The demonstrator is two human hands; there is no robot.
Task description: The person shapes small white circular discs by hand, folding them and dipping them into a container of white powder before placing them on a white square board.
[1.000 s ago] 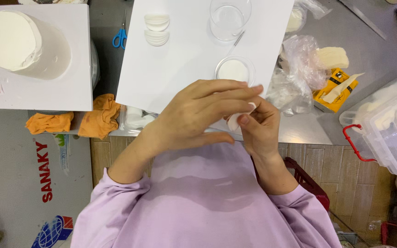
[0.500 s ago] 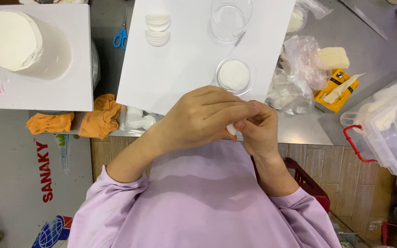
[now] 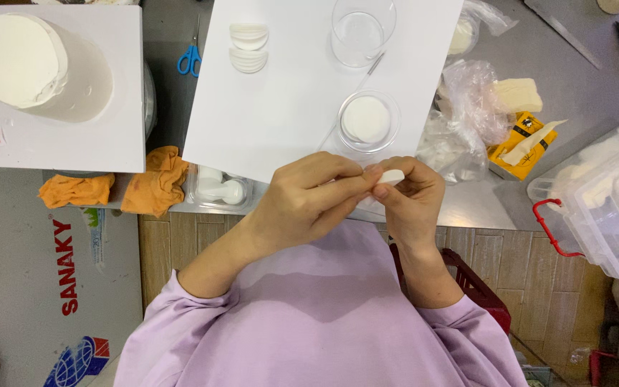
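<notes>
My left hand (image 3: 308, 203) and my right hand (image 3: 411, 203) meet at the table's near edge, both pinching a small white piece (image 3: 392, 175) between their fingertips. Most of the piece is hidden by the fingers. Just beyond them, on a white sheet (image 3: 295, 107), stands a small clear dish with a white disc (image 3: 367, 120) in it. Farther back on the sheet are a stack of white half-round pieces (image 3: 248, 47) and an empty clear glass dish (image 3: 362, 30).
A white cylinder (image 3: 41, 64) sits on a white board at the left, with blue scissors (image 3: 190, 57) beside it. Orange cloths (image 3: 112, 188) hang at the table edge. Plastic bags (image 3: 467, 115), a yellow packet (image 3: 521, 143) and a clear plastic box (image 3: 610, 201) lie to the right.
Both hands have shifted slightly and the fingers have worked around the white piece; more of it now shows at the fingertips.
</notes>
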